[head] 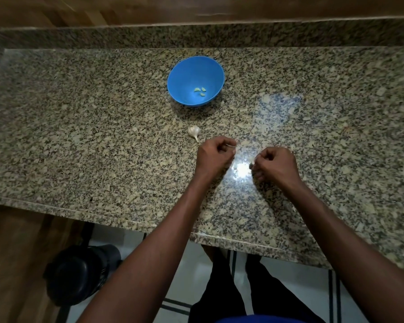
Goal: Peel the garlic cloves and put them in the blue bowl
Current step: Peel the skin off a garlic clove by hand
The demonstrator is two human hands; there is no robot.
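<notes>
Forearms [149, 241] over speckled granite counter [79, 136], tiled floor [184, 276].

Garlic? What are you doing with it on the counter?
A person is peeling garlic at a speckled stone counter. Three peeled cloves already lie in the blue bowl. The rest of the garlic bulb sits on the counter between the bowl and the hands, touched by neither. The left hand and the right hand are both curled, apart from each other, low over the counter. Each seems to pinch something tiny, perhaps a clove or a bit of skin, but it is too small to tell.
</notes>
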